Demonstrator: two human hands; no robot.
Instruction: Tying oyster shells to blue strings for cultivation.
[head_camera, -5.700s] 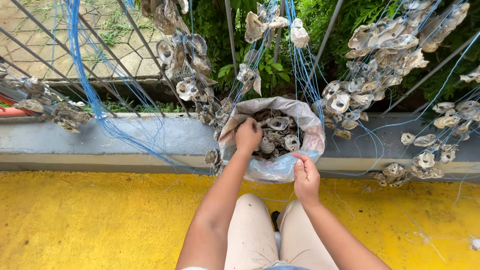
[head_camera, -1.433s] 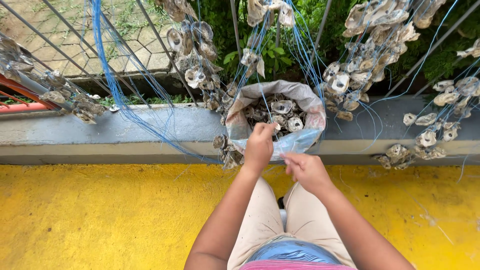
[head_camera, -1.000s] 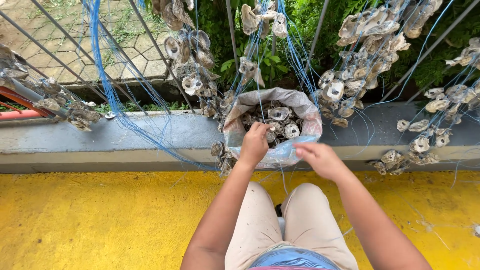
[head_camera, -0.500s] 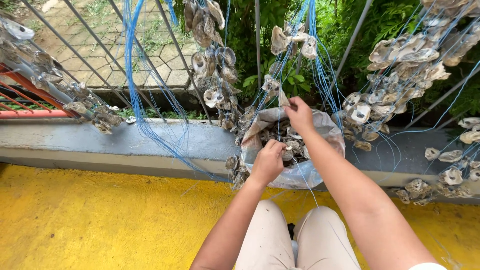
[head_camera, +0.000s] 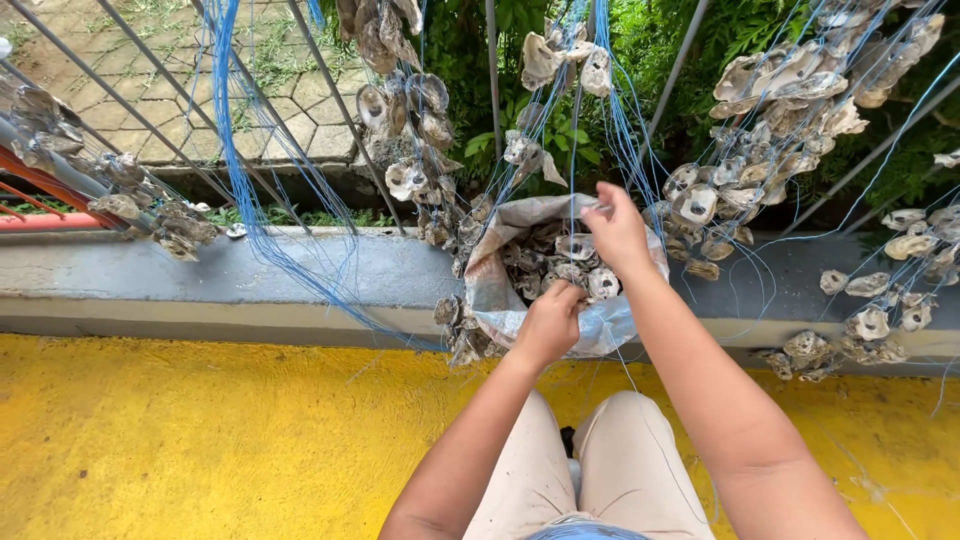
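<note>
A grey woven sack (head_camera: 490, 290) full of oyster shells (head_camera: 578, 246) sits on a grey concrete ledge (head_camera: 250, 275) in front of my knees. My left hand (head_camera: 548, 322) reaches into the sack's near edge, fingers curled among the shells; whether it holds one I cannot tell. My right hand (head_camera: 618, 230) is raised over the sack's far rim, fingers pinched on a thin blue line (head_camera: 596, 110) that runs up to a shell string. Clusters of strung shells (head_camera: 405, 110) hang on blue lines from the metal railing.
A metal railing (head_camera: 150, 110) stands behind the ledge, with paving and green plants beyond. More shell strings (head_camera: 790, 110) hang at right and lie along the rail at left (head_camera: 120, 190). The floor (head_camera: 200, 440) under me is painted yellow. Loose blue lines (head_camera: 260, 200) drape over the ledge.
My right hand has risen from the sack's front to its far rim and taken a blue line. My left hand stays at the sack. The view has shifted left.
</note>
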